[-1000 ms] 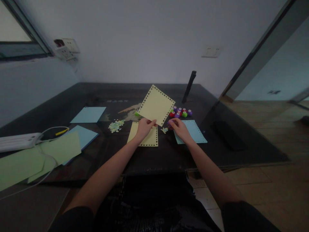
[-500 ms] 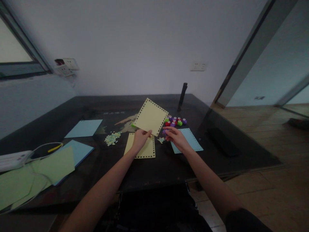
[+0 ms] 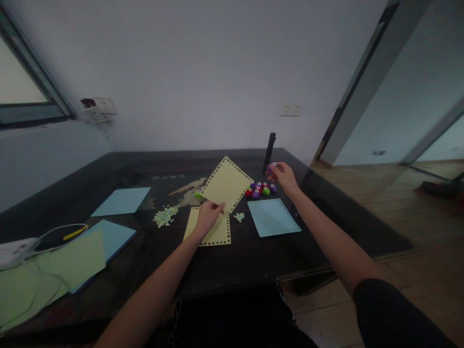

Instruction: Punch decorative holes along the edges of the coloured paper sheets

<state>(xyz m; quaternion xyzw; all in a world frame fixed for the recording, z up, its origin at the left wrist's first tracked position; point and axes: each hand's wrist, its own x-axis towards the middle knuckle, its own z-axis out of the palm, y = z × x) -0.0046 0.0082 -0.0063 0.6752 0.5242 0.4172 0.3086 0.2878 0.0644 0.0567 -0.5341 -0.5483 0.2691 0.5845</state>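
My left hand [image 3: 210, 216] pinches the lower edge of a yellow sheet of paper [image 3: 227, 184] with small shapes punched along its edges, held tilted above the table. Under it lies a second yellow punched sheet [image 3: 217, 234]. My right hand [image 3: 284, 178] is closed on a small purple craft punch [image 3: 271, 167] with a white top, raised beyond the light blue punched sheet [image 3: 274, 217]. A cluster of red, purple and green craft punches [image 3: 259, 189] sits left of and below that hand. Part of a green punch [image 3: 198, 193] shows at the held sheet's left edge.
Paper cut-outs lie in a large pile [image 3: 166, 216] and a small pile [image 3: 239, 217]. Blue sheets [image 3: 121, 200] and green sheets [image 3: 83, 253] are at the left, near a white power strip [image 3: 16, 252] with a cable. A black upright object [image 3: 269, 151] stands at the back.
My right hand has moved up and right, away from the held sheet, carrying the purple craft punch. My left hand still holds the yellow sheet, now turned slightly.
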